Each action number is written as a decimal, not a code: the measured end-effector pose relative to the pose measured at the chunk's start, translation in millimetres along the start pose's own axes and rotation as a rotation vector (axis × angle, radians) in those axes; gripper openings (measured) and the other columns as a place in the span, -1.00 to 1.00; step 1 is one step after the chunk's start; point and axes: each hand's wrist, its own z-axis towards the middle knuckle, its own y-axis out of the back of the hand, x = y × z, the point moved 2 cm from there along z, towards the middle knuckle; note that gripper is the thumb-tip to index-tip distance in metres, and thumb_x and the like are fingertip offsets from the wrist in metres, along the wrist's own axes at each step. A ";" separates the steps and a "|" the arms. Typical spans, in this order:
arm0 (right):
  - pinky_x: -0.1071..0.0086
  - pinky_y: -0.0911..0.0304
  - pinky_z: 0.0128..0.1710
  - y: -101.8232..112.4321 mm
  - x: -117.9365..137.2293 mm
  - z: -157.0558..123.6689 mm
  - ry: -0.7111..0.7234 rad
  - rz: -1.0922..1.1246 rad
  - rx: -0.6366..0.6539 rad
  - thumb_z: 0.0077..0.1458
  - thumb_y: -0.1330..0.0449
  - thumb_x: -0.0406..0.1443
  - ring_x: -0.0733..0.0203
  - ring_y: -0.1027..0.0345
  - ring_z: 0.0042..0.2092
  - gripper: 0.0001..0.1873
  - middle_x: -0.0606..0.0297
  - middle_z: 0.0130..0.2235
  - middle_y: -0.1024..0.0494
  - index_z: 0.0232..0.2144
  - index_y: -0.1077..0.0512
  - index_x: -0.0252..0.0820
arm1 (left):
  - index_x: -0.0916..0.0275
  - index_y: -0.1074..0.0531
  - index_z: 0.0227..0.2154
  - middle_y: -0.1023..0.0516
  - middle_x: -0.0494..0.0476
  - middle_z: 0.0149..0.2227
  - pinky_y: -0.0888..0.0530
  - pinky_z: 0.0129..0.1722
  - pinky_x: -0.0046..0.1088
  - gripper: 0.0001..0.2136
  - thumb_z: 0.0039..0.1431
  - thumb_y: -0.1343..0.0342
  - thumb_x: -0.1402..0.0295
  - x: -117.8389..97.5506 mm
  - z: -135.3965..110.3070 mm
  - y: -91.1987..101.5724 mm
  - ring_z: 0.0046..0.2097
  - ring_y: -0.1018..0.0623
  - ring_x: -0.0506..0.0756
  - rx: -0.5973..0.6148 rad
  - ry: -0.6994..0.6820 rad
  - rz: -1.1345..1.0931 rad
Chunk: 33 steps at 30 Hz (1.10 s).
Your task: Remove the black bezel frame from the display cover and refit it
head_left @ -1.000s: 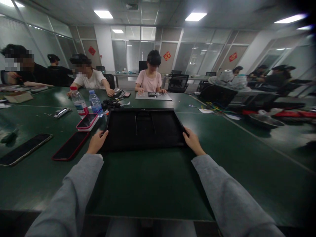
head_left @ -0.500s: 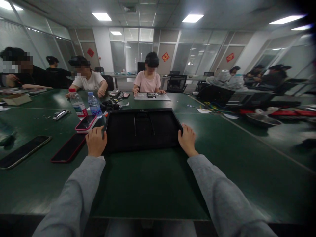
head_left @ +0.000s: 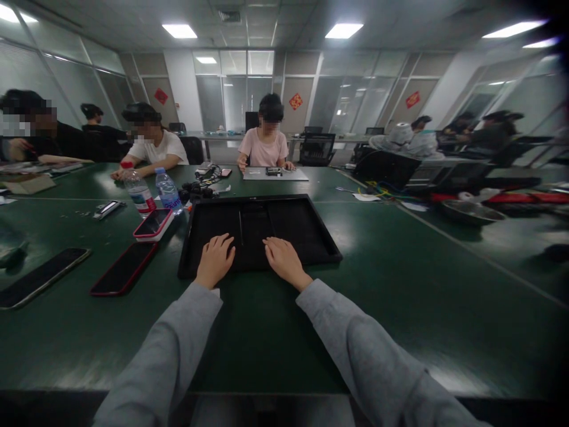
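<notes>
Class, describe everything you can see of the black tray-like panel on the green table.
The panel is a wide black rectangle with a raised rim, apparently plastic. Thin lines run across its recessed inside, and a small pale mark sits on the far side. It lies flat on the green table. The left hand and right hand are over its near part; whether they touch it is unclear.
</notes>
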 end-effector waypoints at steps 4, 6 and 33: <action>0.17 -0.18 0.19 2.2 -3.8 -0.6 0.015 0.015 -0.019 0.37 0.10 -0.27 0.12 -0.35 0.16 -0.57 0.12 0.10 -0.53 0.08 -0.48 -0.22 | 0.14 -0.42 0.13 -0.39 0.18 0.24 -0.35 0.16 -0.08 -0.63 0.36 0.11 0.27 0.9 -0.5 2.6 0.24 -0.33 0.22 -0.010 -0.012 -0.011; 0.16 -0.18 0.19 2.3 -4.1 -0.6 0.022 0.025 -0.024 0.37 0.10 -0.28 0.12 -0.36 0.15 -0.57 0.12 0.09 -0.53 0.07 -0.48 -0.23 | 0.15 -0.43 0.11 -0.41 0.19 0.23 -0.35 0.15 -0.08 -0.64 0.36 0.11 0.27 0.8 -0.9 2.6 0.23 -0.34 0.22 -0.017 -0.017 -0.024; 0.16 -0.21 0.14 1.3 -6.1 -1.0 0.018 0.059 -0.040 0.35 0.07 -0.30 0.11 -0.37 0.13 -0.60 0.13 0.07 -0.54 0.05 -0.49 -0.23 | 0.16 -0.48 -0.03 -0.46 0.24 -0.02 -0.40 -0.07 -0.20 -0.73 0.32 0.05 0.30 6.1 -0.7 1.6 0.00 -0.44 0.21 -0.048 -0.013 -0.018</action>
